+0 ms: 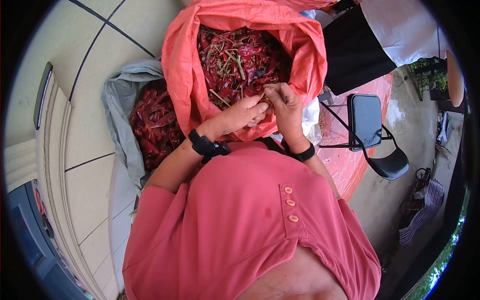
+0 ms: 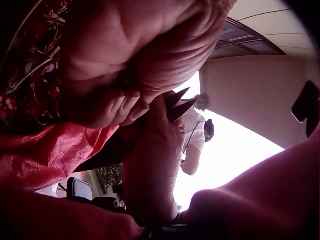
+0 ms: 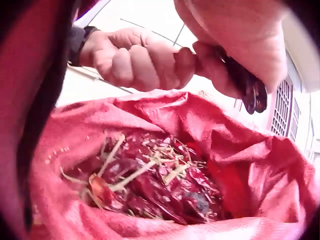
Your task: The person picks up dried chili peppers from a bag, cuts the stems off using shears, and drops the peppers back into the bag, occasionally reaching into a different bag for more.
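Note:
Over the near rim of a red woven sack [image 1: 180, 55], both hands meet close together. Heaped inside are dried red chilies [image 1: 217, 65] with pale stems. My left hand [image 1: 240, 116] curls its fingers and pinches a small dark-red chili [image 3: 199, 62], mostly hidden between the hands. In my right hand [image 1: 286, 105] I grip dark scissors [image 2: 181, 111]. Their two pointed blades stick out apart from the hand in the left wrist view. Dark rounded ends of the scissors show below the right hand [image 3: 245, 35] in the right wrist view.
A grey sack [image 1: 120, 105] of more red chilies [image 1: 152, 120] stands at the left. To the right are a black folding chair [image 1: 364, 122] and a red shiny sheet [image 1: 345, 170]. Another person [image 2: 194, 135] is in the background of the left wrist view.

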The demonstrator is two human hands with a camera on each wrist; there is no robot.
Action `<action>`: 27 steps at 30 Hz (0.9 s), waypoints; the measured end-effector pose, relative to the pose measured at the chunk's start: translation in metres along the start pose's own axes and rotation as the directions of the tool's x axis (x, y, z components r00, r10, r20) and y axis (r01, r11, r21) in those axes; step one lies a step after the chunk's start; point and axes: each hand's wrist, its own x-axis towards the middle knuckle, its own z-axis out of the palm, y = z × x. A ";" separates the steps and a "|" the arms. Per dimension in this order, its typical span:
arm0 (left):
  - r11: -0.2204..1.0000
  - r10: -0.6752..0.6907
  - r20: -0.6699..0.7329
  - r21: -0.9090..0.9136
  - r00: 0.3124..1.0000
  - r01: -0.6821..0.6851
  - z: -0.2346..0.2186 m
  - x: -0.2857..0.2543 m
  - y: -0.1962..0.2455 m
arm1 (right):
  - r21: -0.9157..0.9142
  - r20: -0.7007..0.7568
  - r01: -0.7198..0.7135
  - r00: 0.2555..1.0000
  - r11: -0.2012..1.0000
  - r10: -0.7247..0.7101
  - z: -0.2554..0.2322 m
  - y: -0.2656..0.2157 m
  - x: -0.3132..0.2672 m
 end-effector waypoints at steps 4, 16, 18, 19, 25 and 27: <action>0.988 0.095 -0.077 0.130 0.992 -0.085 0.016 -0.002 0.011 | 0.497 0.135 -0.397 0.914 0.772 0.384 -0.008 -0.014 0.003; 0.761 0.107 0.011 0.642 0.994 -0.089 0.018 -0.025 0.028 | 0.832 -0.021 -0.193 0.926 0.520 0.377 -0.056 0.008 0.013; 0.803 0.152 -0.119 0.593 0.981 -0.053 0.010 -0.050 0.029 | 0.582 -0.245 -0.180 0.891 0.793 0.383 -0.073 0.001 0.005; 0.820 0.173 -0.183 0.571 0.968 -0.038 0.005 -0.065 0.035 | 0.462 -0.307 -0.218 0.870 0.860 0.386 -0.083 0.004 -0.002; 0.211 0.210 -0.700 0.714 0.682 0.668 -0.059 -0.153 0.038 | 0.025 -0.449 -0.325 0.841 0.945 0.301 -0.108 0.096 -0.074; -0.043 0.311 -0.714 0.649 0.628 0.759 -0.062 -0.160 0.037 | 0.002 -0.395 -0.380 0.849 0.925 0.350 -0.106 0.125 -0.088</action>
